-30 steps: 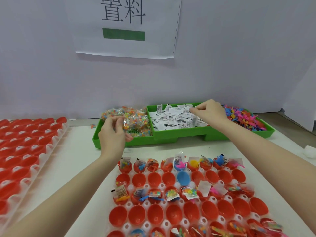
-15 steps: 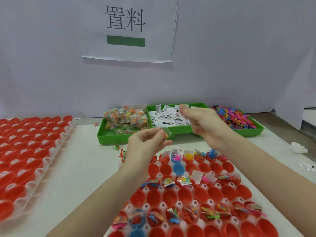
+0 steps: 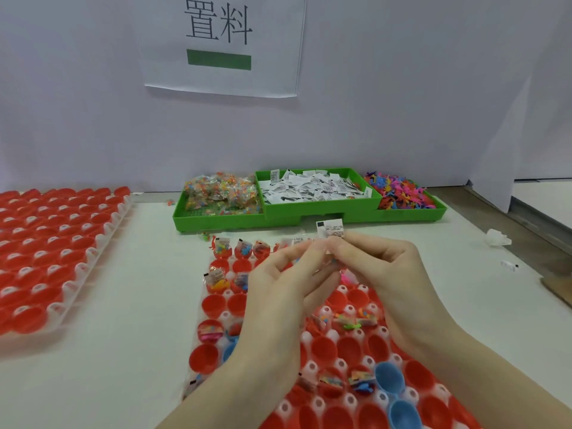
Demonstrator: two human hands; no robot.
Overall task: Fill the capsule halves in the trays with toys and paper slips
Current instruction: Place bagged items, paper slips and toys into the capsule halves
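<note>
- Your right hand (image 3: 382, 267) is pinching a small white printed paper slip (image 3: 330, 229) above the clear tray of red capsule halves (image 3: 356, 348).
- Your left hand (image 3: 286, 283) is pinching, seemingly, a clear toy packet; it's blurred.

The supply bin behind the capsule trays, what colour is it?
The supply bin is bright green, shown clearly in the head view.

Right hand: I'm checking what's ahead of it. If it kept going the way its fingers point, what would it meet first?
The right hand, pinching a paper slip, points left; it would likely meet the left hand's fingertips first.
</note>
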